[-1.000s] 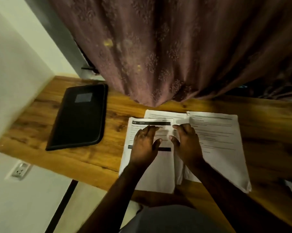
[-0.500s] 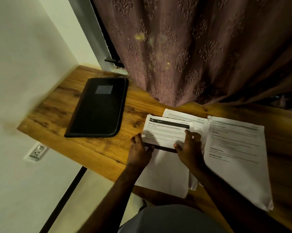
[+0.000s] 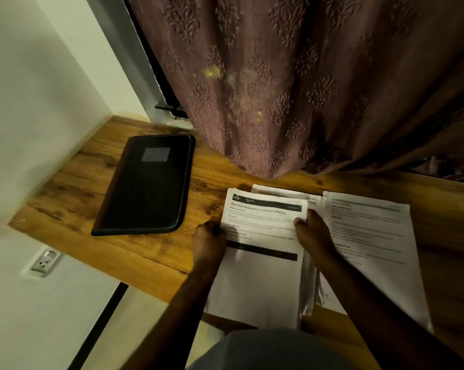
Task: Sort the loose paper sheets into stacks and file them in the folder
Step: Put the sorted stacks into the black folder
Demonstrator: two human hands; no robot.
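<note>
White paper sheet (image 3: pixel 262 231) pinched at both side edges, left grip (image 3: pixel 209 240), right grip (image 3: pixel 312 233), folder (image 3: pixel 148 185) apart

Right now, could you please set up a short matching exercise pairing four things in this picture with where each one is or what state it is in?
Column one:
1. black folder
2. sheet with the black header bar
3. right stack of printed pages
4. wall socket

Column two:
A. lying unheld at the right of the desk
B. on the wall below the desk edge
C. closed, flat at the left of the desk
D. held at both side edges by the left hand and right hand

Pairs: 1-C, 2-D, 3-A, 4-B
</note>
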